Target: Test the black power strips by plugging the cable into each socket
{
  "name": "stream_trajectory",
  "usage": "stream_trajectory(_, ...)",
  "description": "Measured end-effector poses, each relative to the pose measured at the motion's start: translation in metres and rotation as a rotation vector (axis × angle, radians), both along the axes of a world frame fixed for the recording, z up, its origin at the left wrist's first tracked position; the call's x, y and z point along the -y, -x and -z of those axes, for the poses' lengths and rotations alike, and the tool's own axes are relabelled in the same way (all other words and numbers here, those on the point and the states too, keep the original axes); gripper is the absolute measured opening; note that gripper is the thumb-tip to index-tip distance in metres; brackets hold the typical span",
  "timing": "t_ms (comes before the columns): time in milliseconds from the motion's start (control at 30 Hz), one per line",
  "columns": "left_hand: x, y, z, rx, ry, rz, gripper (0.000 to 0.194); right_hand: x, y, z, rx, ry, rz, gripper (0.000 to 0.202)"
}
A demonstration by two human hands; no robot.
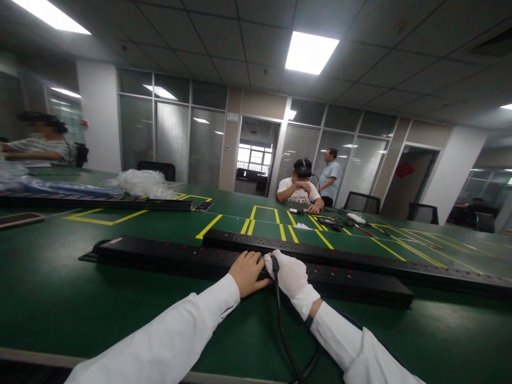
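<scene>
A long black power strip [160,257] with a row of sockets and small red dots lies across the table in front of me. My left hand [247,271], bare, grips it near its middle, fingers over the top and thumb along the near side. My right hand [291,273], in a white glove, is closed around a black plug [275,263] at the strip's top, close beside my left fingertips. From the plug a black cable [280,325] hangs toward the table's near edge. Whether the plug's front sits inside a socket is hidden by my fingers.
Behind lies a second long black strip [372,260], reaching far right. Yellow tape lines mark the green table [132,314]. Clear plastic wrapping [142,183] and phones are at the left. Across the table sits a person [298,189] near cables; another person [329,173] stands behind.
</scene>
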State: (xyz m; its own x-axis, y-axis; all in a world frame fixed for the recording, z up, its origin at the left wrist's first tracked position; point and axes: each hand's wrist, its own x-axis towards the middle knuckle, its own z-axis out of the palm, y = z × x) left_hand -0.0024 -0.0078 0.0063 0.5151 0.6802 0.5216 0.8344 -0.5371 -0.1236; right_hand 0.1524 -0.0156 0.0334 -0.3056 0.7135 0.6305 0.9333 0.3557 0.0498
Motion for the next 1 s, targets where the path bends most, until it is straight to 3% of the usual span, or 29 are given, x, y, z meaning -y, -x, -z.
stream_trajectory(367, -0.0008, 0.0000, -0.0002, 0.000, 0.029, -0.010, 0.049, -0.0017, -0.0014, 0.0016, -0.051, -0.001, -0.069, 0.038)
stream_trajectory(1000, -0.0004, 0.0001, -0.0011, 0.001, 0.036, 0.007, 0.047, 0.0004, -0.0023, -0.0007, -0.056, 0.041, -0.046, 0.038)
